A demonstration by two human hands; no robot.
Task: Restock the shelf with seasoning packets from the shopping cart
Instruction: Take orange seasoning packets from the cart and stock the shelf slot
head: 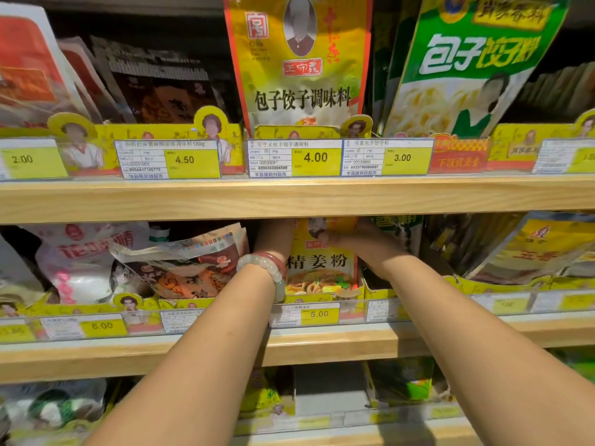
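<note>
Both forearms reach in; right hand (351, 239) pinches ginger powder packet (322, 265), left hand (273, 236) grip hidden.

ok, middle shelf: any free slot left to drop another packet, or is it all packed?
Crowded left of the hands: crumpled packets overlap. The ginger powder packet fills its slot. Just right of it, a bay behind the right forearm looks low on stock, partly hidden. On the bottom shelf, a bare grey gap sits between yellow packets.

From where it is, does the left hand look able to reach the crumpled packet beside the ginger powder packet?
Probably yes: the left hand sits right next to the crumpled packet, with nothing between them.
</note>
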